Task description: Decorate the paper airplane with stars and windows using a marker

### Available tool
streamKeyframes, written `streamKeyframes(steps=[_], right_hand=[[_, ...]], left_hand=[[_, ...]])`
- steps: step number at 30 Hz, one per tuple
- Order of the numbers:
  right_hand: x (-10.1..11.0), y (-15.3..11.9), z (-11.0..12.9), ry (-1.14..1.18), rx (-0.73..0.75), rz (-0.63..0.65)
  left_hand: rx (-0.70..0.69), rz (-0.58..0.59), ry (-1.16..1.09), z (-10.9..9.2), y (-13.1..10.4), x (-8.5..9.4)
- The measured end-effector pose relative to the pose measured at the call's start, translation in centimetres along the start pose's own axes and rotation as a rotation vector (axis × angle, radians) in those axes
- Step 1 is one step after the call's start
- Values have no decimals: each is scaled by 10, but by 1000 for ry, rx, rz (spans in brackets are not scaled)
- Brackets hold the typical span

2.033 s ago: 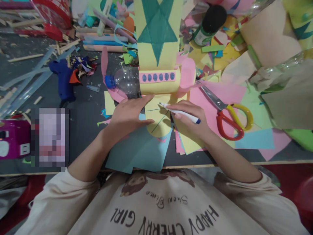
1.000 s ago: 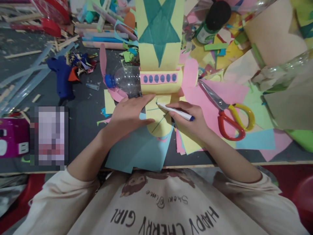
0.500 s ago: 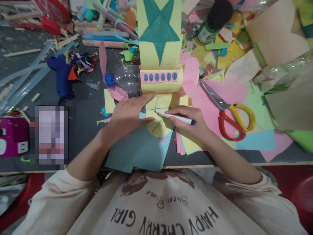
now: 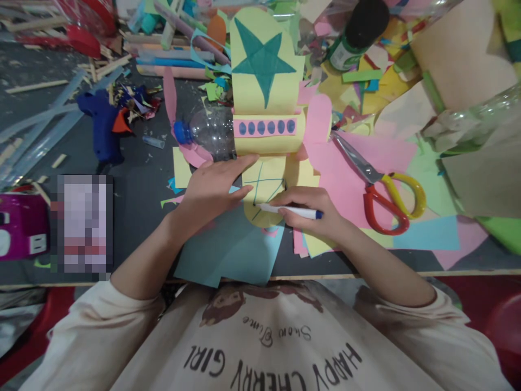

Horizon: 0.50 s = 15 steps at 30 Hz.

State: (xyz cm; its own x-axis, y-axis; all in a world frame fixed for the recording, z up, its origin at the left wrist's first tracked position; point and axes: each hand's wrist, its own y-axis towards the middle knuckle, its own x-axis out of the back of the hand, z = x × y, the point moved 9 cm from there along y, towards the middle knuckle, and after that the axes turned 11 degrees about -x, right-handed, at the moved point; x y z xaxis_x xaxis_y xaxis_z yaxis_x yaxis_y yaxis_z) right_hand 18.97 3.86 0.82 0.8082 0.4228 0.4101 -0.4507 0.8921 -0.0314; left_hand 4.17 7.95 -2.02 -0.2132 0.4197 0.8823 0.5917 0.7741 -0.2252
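Observation:
A plastic bottle with a blue cap and pink paper blades lies on its side, its body wrapped in yellow paper. A yellow paper wing with a green star reaches away from it. On the near side a second yellow paper wing carries dark green marker lines. My left hand lies spread along that wing's left edge, fingertips by the bottle. My right hand is closed around a white marker with a blue end, its tip at the lines on the near wing.
Right of the bottle lie scissors with red and yellow handles, on coloured paper sheets. At left are a blue glue gun, glue sticks and a pixelated flat object. A dark-capped bottle and paper scraps fill the back.
The marker tip has moved down the near wing towards me, and the line behind it is longer. The far star wing now sits lower, its rounded end showing. My left hand barely shifts.

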Motion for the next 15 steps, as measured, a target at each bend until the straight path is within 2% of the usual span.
streamKeyframes(steps=[11, 15], right_hand=[[-15, -2, 7, -6, 113, 176], [-12, 0, 3, 64, 14, 166]], left_hand=[[-9, 6, 8, 1, 1, -2], [-13, 0, 8, 0, 1, 0]])
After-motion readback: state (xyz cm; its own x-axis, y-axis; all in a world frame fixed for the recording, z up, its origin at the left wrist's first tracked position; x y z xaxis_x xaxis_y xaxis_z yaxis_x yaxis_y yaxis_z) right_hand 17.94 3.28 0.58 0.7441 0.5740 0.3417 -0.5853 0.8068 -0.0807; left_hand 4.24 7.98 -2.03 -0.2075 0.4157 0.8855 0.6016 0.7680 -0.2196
